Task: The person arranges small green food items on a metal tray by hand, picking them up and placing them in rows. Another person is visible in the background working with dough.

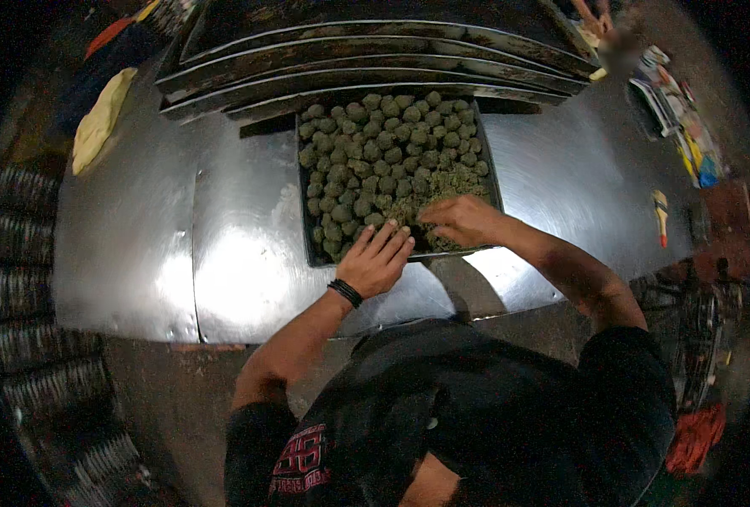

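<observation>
Presently catalogued: tray (495, 182) of green balls (375, 144) at bench (248, 253) near edge; left hand (376, 260) flat, steadying; right hand (463, 220) pinching loose mix (452, 184).

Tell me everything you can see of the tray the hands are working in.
The tray is dark, shallow, rectangular and looks like metal. It lies flat on the shiny steel table, its far edge tucked under a stack of empty trays. Rows of greenish balls fill most of it; a loose greenish mass lies in the near right part. The left hand rests on its near rim, and the right hand presses into the loose mass.
</observation>
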The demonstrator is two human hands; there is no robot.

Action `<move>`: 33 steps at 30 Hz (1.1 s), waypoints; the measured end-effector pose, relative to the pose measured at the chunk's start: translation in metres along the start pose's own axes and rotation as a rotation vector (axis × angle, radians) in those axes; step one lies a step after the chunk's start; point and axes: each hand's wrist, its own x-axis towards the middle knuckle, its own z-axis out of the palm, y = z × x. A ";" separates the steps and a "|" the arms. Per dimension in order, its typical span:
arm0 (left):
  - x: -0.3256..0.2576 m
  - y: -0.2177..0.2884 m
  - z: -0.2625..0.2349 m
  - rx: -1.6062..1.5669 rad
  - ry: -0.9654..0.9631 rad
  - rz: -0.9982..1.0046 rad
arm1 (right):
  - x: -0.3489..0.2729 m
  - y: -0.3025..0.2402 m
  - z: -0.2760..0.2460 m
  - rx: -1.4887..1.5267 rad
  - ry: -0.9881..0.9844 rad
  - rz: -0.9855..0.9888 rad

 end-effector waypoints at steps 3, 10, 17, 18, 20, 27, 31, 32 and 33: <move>-0.003 0.001 0.003 0.088 -0.004 -0.071 | 0.017 -0.004 0.020 -0.017 0.026 -0.141; -0.001 0.021 0.001 0.129 -0.034 -0.255 | 0.042 0.013 0.062 -0.141 0.166 -0.278; -0.002 0.028 0.001 0.163 -0.063 -0.293 | 0.039 -0.005 0.047 -0.297 -0.143 -0.152; -0.003 0.028 0.001 0.163 -0.061 -0.302 | 0.034 -0.006 0.043 -0.283 -0.150 -0.136; -0.004 0.030 -0.003 0.171 -0.126 -0.329 | 0.026 -0.001 0.038 -0.239 -0.169 -0.115; 0.031 0.048 -0.014 -0.097 -0.018 -0.477 | -0.001 0.079 0.017 0.984 0.101 0.401; 0.074 0.058 -0.003 -0.557 0.257 -0.600 | -0.009 0.021 -0.034 1.375 0.273 0.603; 0.085 0.054 0.003 -0.627 0.297 -0.607 | -0.011 0.015 -0.037 1.500 0.324 0.560; 0.094 0.050 0.006 -0.694 0.339 -0.621 | -0.012 0.015 -0.030 1.609 0.384 0.535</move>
